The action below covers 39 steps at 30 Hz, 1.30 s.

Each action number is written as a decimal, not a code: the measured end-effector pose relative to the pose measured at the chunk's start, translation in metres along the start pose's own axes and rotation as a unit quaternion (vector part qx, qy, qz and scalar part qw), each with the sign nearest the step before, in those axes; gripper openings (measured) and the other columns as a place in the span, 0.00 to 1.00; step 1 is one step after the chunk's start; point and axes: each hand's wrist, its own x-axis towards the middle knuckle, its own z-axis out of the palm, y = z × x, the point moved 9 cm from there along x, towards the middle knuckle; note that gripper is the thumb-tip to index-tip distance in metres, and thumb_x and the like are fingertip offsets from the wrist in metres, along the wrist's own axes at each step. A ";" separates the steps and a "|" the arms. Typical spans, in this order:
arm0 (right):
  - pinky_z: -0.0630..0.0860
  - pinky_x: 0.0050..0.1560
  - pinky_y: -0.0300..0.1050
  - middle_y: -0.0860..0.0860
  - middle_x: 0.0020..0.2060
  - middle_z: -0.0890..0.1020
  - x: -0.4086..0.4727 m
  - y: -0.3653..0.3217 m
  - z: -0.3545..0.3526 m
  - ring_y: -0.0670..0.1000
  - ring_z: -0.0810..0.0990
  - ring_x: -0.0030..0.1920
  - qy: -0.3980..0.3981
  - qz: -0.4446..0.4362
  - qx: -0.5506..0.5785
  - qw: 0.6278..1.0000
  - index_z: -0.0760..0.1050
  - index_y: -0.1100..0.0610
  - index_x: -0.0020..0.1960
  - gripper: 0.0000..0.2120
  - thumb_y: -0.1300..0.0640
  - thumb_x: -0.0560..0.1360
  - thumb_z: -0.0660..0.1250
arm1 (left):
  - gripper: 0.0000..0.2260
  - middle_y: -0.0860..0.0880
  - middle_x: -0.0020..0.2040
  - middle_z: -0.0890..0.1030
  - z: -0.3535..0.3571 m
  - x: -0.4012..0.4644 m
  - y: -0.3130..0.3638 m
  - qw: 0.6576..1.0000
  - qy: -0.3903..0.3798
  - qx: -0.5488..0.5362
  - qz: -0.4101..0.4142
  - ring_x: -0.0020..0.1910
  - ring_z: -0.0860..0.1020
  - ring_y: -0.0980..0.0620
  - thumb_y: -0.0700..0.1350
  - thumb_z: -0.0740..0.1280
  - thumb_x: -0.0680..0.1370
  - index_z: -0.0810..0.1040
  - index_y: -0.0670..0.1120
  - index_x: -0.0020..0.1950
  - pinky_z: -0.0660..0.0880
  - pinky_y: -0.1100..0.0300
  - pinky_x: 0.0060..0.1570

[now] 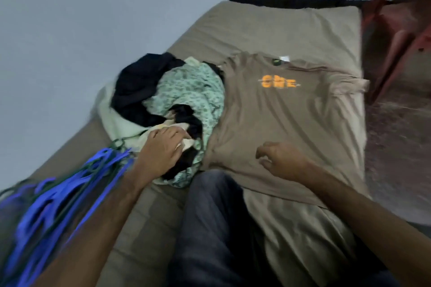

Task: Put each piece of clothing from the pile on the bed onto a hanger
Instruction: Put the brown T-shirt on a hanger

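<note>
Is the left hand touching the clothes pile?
Touching. Head view: left hand lies on the clothes pile, fingertips against a pale garment.

- A brown T-shirt (pixel 284 109) with orange lettering lies flat on the bed (pixel 268 28).
- Left of it sits a clothing pile (pixel 177 100) of black and green-patterned pieces.
- The left hand (pixel 161 149) rests on the pile's near edge.
- The right hand (pixel 282 158) hovers over the T-shirt, fingers (pixel 262 150) loosely curled.
- Blue hangers (pixel 56 196) lie near left.
</note>
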 end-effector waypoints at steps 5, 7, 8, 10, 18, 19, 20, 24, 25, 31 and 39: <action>0.74 0.48 0.43 0.50 0.46 0.83 0.072 -0.114 -0.019 0.51 0.81 0.46 0.053 -0.117 0.168 0.977 0.82 0.56 0.53 0.06 0.62 0.78 0.68 | 0.18 0.50 0.60 0.77 -0.019 -0.147 -0.101 0.954 -0.041 0.044 -0.293 0.59 0.76 0.45 0.53 0.61 0.74 0.77 0.51 0.62 0.72 0.46 0.50; 0.75 0.48 0.44 0.49 0.47 0.81 0.092 -0.175 -0.013 0.50 0.80 0.47 0.042 -0.193 0.180 0.964 0.81 0.55 0.53 0.07 0.62 0.77 0.68 | 0.17 0.50 0.59 0.78 -0.028 -0.204 -0.119 0.932 -0.063 0.080 -0.349 0.58 0.77 0.44 0.54 0.69 0.74 0.77 0.53 0.62 0.73 0.45 0.50; 0.75 0.50 0.45 0.49 0.48 0.81 0.099 -0.205 -0.007 0.50 0.79 0.49 0.032 -0.224 0.176 0.958 0.81 0.54 0.53 0.07 0.61 0.77 0.68 | 0.17 0.50 0.58 0.78 -0.032 -0.225 -0.122 0.925 -0.072 0.092 -0.361 0.56 0.78 0.45 0.55 0.72 0.73 0.78 0.53 0.61 0.73 0.45 0.49; 0.74 0.53 0.49 0.52 0.50 0.80 0.108 -0.260 0.007 0.52 0.78 0.54 0.013 -0.282 0.166 0.945 0.80 0.54 0.54 0.07 0.60 0.77 0.68 | 0.17 0.52 0.56 0.79 -0.035 -0.253 -0.125 0.917 -0.094 0.109 -0.373 0.56 0.78 0.47 0.57 0.74 0.72 0.79 0.54 0.58 0.72 0.46 0.49; 0.72 0.62 0.52 0.55 0.56 0.76 0.118 -0.355 0.055 0.58 0.74 0.59 0.011 -0.373 0.113 0.921 0.77 0.58 0.60 0.21 0.62 0.67 0.69 | 0.11 0.50 0.40 0.80 -0.046 -0.275 -0.115 0.908 -0.084 0.200 -0.358 0.38 0.79 0.46 0.55 0.61 0.79 0.77 0.49 0.46 0.72 0.52 0.38; 0.71 0.62 0.49 0.55 0.56 0.76 0.119 -0.352 0.058 0.58 0.74 0.60 0.012 -0.366 0.127 0.922 0.77 0.58 0.61 0.21 0.62 0.67 0.69 | 0.13 0.51 0.37 0.79 -0.051 -0.277 -0.118 0.911 -0.072 0.182 -0.363 0.34 0.79 0.47 0.55 0.56 0.80 0.74 0.50 0.45 0.72 0.54 0.34; 0.70 0.62 0.47 0.54 0.58 0.76 0.120 -0.348 0.059 0.57 0.73 0.61 0.011 -0.357 0.142 0.923 0.76 0.57 0.62 0.22 0.62 0.68 0.69 | 0.14 0.51 0.35 0.78 -0.059 -0.278 -0.122 0.912 -0.054 0.158 -0.374 0.31 0.78 0.47 0.56 0.54 0.80 0.73 0.49 0.45 0.71 0.55 0.30; 0.67 0.60 0.42 0.51 0.60 0.74 0.128 -0.330 0.055 0.51 0.71 0.62 -0.019 -0.308 0.214 0.927 0.75 0.54 0.64 0.19 0.62 0.74 0.70 | 0.16 0.54 0.42 0.77 -0.073 -0.275 -0.136 0.925 -0.001 0.013 -0.380 0.39 0.76 0.52 0.58 0.54 0.82 0.75 0.50 0.47 0.74 0.53 0.37; 0.66 0.58 0.39 0.51 0.58 0.74 0.129 -0.326 0.053 0.49 0.71 0.60 -0.025 -0.298 0.232 0.925 0.76 0.54 0.63 0.18 0.62 0.74 0.70 | 0.16 0.55 0.44 0.76 -0.073 -0.272 -0.133 0.932 0.000 0.004 -0.362 0.42 0.75 0.52 0.57 0.54 0.83 0.76 0.50 0.48 0.73 0.52 0.39; 0.66 0.55 0.37 0.47 0.53 0.73 0.132 -0.324 0.053 0.44 0.71 0.56 -0.049 -0.288 0.252 0.922 0.77 0.52 0.59 0.14 0.62 0.75 0.70 | 0.23 0.48 0.64 0.74 -0.059 -0.313 -0.155 0.855 0.016 0.025 -0.518 0.62 0.74 0.44 0.47 0.71 0.77 0.71 0.49 0.71 0.73 0.43 0.56; 0.68 0.64 0.41 0.51 0.62 0.74 0.136 -0.343 0.063 0.48 0.71 0.64 -0.065 -0.310 0.234 0.919 0.74 0.54 0.66 0.20 0.63 0.75 0.69 | 0.10 0.55 0.42 0.73 -0.056 -0.333 -0.172 0.830 0.080 -0.055 -0.549 0.42 0.74 0.52 0.47 0.77 0.73 0.82 0.46 0.52 0.75 0.48 0.44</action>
